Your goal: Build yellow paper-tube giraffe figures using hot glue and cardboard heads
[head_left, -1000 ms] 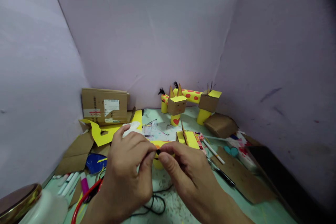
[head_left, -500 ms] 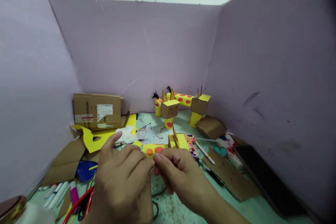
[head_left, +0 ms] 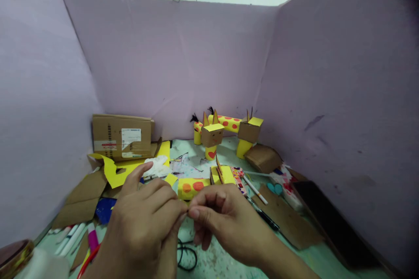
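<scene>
My left hand (head_left: 147, 218) and my right hand (head_left: 222, 218) meet in front of me, thumb and finger of each pinched together, tips touching or nearly so. Whatever they pinch is too small to make out. Below them a loop of black cord (head_left: 187, 258) lies on the table; whether it runs up to my fingers I cannot tell. Just behind the fingertips lies a yellow tube with orange spots (head_left: 193, 186), joined to a yellow-topped cardboard box head (head_left: 228, 175) with pointed ears.
Two spotted cardboard animals, one nearer (head_left: 212, 137) and one at right (head_left: 249, 131), stand at the back. Cardboard (head_left: 121, 137) and yellow paper (head_left: 114, 174) lie left, markers (head_left: 73, 239) and red-handled scissors (head_left: 87, 262) near left. A pen (head_left: 266, 218) and dark phone-like slab (head_left: 330, 222) lie right.
My pinched hands have shifted slightly left and down, and more of the black cord loop shows below them. The left hand now covers more of the red-handled scissors.
</scene>
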Available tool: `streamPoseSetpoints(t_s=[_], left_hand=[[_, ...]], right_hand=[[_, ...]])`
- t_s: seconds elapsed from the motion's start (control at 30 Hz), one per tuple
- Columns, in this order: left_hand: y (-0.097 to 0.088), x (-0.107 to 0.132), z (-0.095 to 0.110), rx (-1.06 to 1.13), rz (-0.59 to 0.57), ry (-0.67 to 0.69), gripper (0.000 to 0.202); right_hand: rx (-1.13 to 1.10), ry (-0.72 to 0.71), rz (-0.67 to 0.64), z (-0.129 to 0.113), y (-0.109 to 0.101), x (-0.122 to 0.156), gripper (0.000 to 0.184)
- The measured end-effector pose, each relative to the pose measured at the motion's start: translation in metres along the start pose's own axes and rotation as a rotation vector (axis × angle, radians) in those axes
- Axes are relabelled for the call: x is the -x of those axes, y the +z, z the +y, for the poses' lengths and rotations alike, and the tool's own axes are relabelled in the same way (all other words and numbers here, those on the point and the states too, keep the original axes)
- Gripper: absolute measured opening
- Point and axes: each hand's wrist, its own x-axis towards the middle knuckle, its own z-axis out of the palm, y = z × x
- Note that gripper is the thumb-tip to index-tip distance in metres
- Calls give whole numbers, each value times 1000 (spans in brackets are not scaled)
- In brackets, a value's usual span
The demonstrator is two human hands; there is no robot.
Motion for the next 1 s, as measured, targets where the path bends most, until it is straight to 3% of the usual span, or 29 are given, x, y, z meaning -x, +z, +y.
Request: streamPoseSetpoints(t_s=[0.07,0.17,0.23,0.33,0.43,0.53,0.6,0.7,0.8,0.93,1.0], left_hand=[[-1,0,0,15,-9,-28,19],[-3,1,-2,48,-38,-72,20],[-5,2,-3,65,-69,-91,21],[-6,4,-6,106,-111,-156,24],[-7,7,-8,198,-151,-264,25],[-11,7,-9,270,-178,-351,22],[-14,5,-8,280,-164,-371,21],[-17,2,-5,220,-39,-356,17],[-16,0,3,142,90,-322,13],[-8,-2,18,36,104,-174,15],[-3,-2,23,11,76,-116,16]], right_hand=[[197,-176,31,0,-1,2,15],[601,-579,89,-1,-3,6,13],[807,-770,124,1,-3,8,16],[967,-912,180,7,0,8,21],[940,-965,194,12,3,6,20],[766,-924,195,12,5,5,13],[618,-805,210,6,2,6,10],[336,-514,240,-4,-10,8,19],[118,-329,215,-12,-22,11,36],[88,-138,38,-13,-19,14,53],[129,-114,-17,-12,-13,14,53]])
